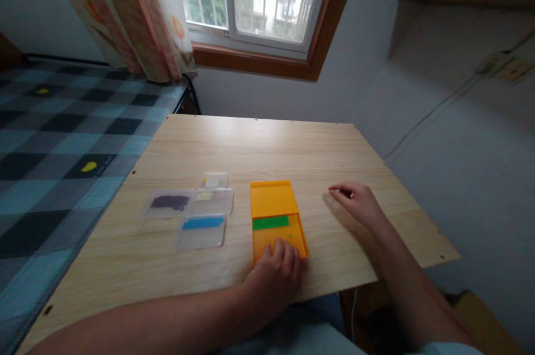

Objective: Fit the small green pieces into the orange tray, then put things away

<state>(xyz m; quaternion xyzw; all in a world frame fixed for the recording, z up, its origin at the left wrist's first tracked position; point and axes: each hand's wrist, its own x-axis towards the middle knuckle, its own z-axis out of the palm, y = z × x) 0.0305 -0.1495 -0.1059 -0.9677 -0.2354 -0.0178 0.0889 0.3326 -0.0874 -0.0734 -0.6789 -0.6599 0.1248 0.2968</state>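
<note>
An orange plastic case (271, 198) lies opened flat on the table, its lid folded back on the far side. A row of green (271, 223) small pieces lines the far edge of its tray, and a tiny green speck sits loose nearer me. My left hand (278, 268) rests over the case's near edge, fingers curled into the tray and closed on the rim. To the right of the case, my right hand (355, 199) is just over the tabletop with thumb and fingertips pinched together. Whatever is in that pinch is too small to make out.
Left of the case lie several clear plastic boxes, one with purple pieces (169, 202), one with a blue strip (203, 223), and two with pale pieces. A green speck (341, 165) lies on the wooden table (267, 143). A checked bed (83, 137) adjoins the left side.
</note>
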